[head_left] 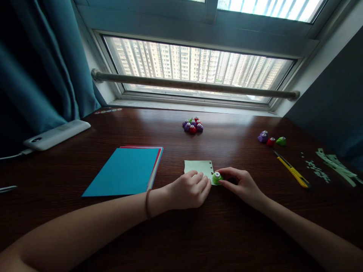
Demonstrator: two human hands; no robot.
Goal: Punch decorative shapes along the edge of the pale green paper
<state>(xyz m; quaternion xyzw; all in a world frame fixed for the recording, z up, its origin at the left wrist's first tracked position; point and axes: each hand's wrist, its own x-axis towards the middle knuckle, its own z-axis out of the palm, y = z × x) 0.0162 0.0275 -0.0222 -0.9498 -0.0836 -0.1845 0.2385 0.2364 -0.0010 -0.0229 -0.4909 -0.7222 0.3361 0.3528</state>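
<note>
Right hand (pixel 241 184) pinches round green punch (pixel 217 177) on pale paper (pixel 198 167)

I have one view only, from the head: it looks forward and down across the table (pixel 181 234), close over its near edge, facing the window (pixel 198 70) at the far side, curtain (pixel 42 64) far left.

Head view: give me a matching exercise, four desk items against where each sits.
Items:
1. green paper punch
2. utility knife
3. coloured paper stack
4. cluster of punches

Places:
A. far centre, near the window
B. left of the hands
C. under the right hand, on the pale green sheet's edge
D. right side of the desk, beside paper scraps

Pairs: 1-C, 2-D, 3-B, 4-A
</note>
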